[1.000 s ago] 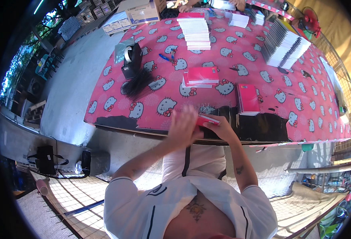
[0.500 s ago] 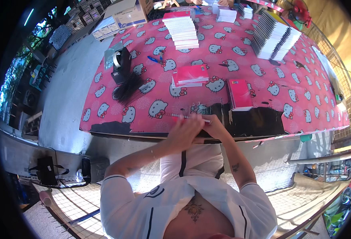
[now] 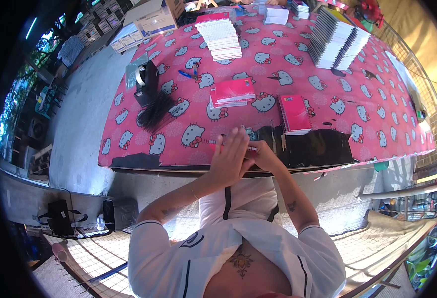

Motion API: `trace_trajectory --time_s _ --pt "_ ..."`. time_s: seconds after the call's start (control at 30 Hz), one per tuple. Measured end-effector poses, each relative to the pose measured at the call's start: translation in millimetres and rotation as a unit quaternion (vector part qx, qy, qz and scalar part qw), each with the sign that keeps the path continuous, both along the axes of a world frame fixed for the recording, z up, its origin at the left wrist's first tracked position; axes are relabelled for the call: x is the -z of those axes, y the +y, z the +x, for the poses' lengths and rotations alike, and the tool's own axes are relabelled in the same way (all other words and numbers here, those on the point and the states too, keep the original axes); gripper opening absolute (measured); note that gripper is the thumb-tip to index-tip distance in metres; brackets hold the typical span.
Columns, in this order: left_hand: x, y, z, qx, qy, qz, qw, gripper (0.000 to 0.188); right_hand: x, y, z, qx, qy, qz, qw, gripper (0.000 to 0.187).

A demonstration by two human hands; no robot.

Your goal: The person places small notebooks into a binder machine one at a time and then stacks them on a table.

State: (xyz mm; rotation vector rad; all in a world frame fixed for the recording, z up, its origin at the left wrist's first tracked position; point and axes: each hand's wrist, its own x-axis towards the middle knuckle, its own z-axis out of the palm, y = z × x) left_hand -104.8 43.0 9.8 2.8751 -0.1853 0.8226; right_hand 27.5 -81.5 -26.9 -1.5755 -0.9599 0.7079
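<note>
At the table's near edge, a red spiral notebook (image 3: 253, 148) lies mostly hidden under my hands. My left hand (image 3: 230, 158) rests flat across it with the fingers stretched out. Its right end is gripped by my right hand (image 3: 264, 157), fingers partly out of sight. Just beyond sits a small pile of pink-red notebooks (image 3: 234, 91), and to the right a pink spiral notebook (image 3: 295, 114) lies on the table. Loose black binding coils (image 3: 155, 113) are bunched at the left, beside a black tape dispenser (image 3: 146, 88).
Blue-handled pliers (image 3: 186, 74) lie past the coils. Tall notebook stacks stand farther back, one in the middle (image 3: 219, 37) and one at the right (image 3: 330, 42). A cardboard box (image 3: 156, 21) is at the far left. Another person's hands show at the far edge.
My left hand has flattened, its fingers now straight and pointing away over the notebook. My right hand keeps its hold on the right end. The view has shifted slightly.
</note>
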Motion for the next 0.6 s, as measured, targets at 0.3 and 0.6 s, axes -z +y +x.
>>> trace_trajectory --time_s 0.3,0.6 --pt "-11 9 15 0.023 -0.041 -0.105 0.993 0.019 -64 -49 25 0.019 -0.120 0.009 0.993 0.017" --pt "-14 11 15 0.043 -0.035 -0.127 0.990 0.017 -77 -39 39 -0.085 -0.249 0.052 0.963 0.015"
